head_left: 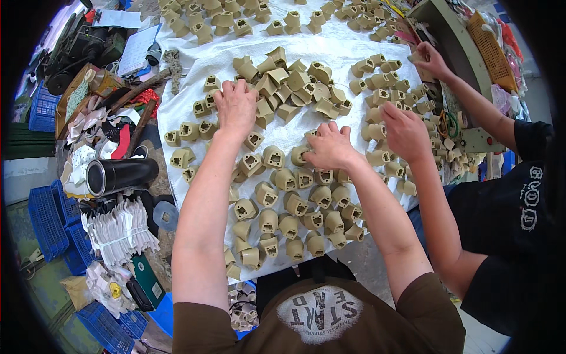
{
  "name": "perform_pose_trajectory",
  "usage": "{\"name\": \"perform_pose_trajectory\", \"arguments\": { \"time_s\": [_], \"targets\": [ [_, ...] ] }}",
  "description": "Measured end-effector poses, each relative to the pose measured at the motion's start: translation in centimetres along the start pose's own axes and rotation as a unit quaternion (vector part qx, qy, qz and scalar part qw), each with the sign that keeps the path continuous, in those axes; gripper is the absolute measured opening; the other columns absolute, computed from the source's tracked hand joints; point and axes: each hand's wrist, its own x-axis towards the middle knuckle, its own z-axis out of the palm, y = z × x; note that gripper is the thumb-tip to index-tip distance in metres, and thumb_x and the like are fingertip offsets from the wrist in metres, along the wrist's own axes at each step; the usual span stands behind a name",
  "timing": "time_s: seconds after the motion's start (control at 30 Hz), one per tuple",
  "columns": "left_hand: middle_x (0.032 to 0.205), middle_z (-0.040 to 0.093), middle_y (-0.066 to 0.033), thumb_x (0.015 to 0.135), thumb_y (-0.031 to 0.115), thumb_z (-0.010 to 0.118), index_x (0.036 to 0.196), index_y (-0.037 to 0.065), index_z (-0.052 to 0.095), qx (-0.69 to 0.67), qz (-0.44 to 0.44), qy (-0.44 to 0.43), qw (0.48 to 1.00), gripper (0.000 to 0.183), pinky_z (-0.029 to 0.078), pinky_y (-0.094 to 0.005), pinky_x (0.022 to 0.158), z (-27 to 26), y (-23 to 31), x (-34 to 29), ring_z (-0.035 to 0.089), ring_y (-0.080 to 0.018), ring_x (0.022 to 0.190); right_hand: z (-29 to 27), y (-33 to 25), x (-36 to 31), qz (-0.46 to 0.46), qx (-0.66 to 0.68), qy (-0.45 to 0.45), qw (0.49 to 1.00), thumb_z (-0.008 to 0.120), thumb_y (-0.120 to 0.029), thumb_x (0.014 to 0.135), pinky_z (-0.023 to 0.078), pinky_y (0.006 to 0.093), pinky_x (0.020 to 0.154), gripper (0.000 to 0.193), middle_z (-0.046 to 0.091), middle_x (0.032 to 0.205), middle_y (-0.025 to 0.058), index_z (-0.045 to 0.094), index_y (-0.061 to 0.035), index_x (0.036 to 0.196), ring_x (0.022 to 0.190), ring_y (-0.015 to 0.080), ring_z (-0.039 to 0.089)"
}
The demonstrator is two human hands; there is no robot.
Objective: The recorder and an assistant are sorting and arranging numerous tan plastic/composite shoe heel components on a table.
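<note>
Many olive-tan hollow shoe heels cover a table spread with a white woven sheet (177, 59). My left hand (237, 109) reaches to the left edge of a heaped pile of heels (289, 82), its fingers apart and bent down over it. The fingertips are partly hidden, and no heel shows in their grasp. Nearer the middle, my right hand (331, 147) has its fingers closed on a shoe heel (299, 156) that stands on the sheet. Around and below it, several rows of heels (295, 205) stand with their holed ends up.
At right, a co-worker's hand (408, 133) is over more heels, and the other hand (432, 61) is by a pale green machine (471, 65). More heels (200, 30) lie at the far side. On the left are a black cylinder (121, 176), a tied white stack (122, 231) and blue crates (48, 221).
</note>
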Motion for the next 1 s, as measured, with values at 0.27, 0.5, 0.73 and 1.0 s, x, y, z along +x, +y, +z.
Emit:
{"name": "perform_pose_trajectory", "arguments": {
  "time_s": [0.27, 0.5, 0.73, 1.0],
  "targets": [
    [0.103, 0.056, -0.0033, 0.076, 0.010, 0.062, 0.089, 0.017, 0.073, -0.018, -0.005, 0.020, 1.000, 0.018, 0.034, -0.0431, 0.088, 1.1, -0.4, -0.1, 0.046, -0.0254, 0.103, 1.4, 0.6, -0.2, -0.058, 0.038, 0.140, 0.988, 0.064, -0.018, 0.078, 0.031, 0.0439, 0.085, 0.019, 0.054, 0.097, 0.0077, 0.066, -0.0130, 0.096, 0.102, 0.0263, 0.047],
    [0.102, 0.056, -0.0007, 0.071, 0.013, 0.069, 0.088, 0.018, 0.072, -0.027, 0.024, 0.007, 0.999, 0.018, 0.031, -0.0437, 0.090, -0.4, -0.6, -0.4, 0.045, -0.0243, 0.104, -0.4, 0.1, 2.4, -0.089, 0.068, 0.285, 0.952, 0.063, -0.018, 0.082, 0.032, 0.0431, 0.084, 0.020, 0.054, 0.094, 0.0054, 0.066, -0.0183, 0.102, 0.100, 0.0251, 0.049],
    [0.097, 0.059, -0.0004, 0.070, 0.015, 0.074, 0.082, 0.014, 0.069, -0.183, -0.085, 0.048, 0.978, 0.012, 0.028, -0.0447, 0.093, -2.2, -2.5, -1.9, 0.045, -0.0251, 0.105, 0.0, -1.2, 7.7, -0.133, -0.128, 0.260, 0.948, 0.053, -0.015, 0.083, 0.033, 0.0460, 0.093, 0.017, 0.053, 0.101, 0.0063, 0.066, -0.0144, 0.093, 0.106, 0.0241, 0.046],
    [0.098, 0.063, -0.0036, 0.073, 0.022, 0.074, 0.087, 0.011, 0.068, -0.326, -0.194, 0.010, 0.925, 0.019, 0.033, -0.0461, 0.094, -3.1, -4.2, -3.6, 0.050, -0.0275, 0.106, 1.1, -1.5, 8.1, -0.259, -0.223, 0.241, 0.908, 0.056, -0.018, 0.078, 0.034, 0.0372, 0.093, 0.009, 0.055, 0.098, 0.0026, 0.065, -0.0145, 0.081, 0.103, 0.0181, 0.047]
  ]
}}
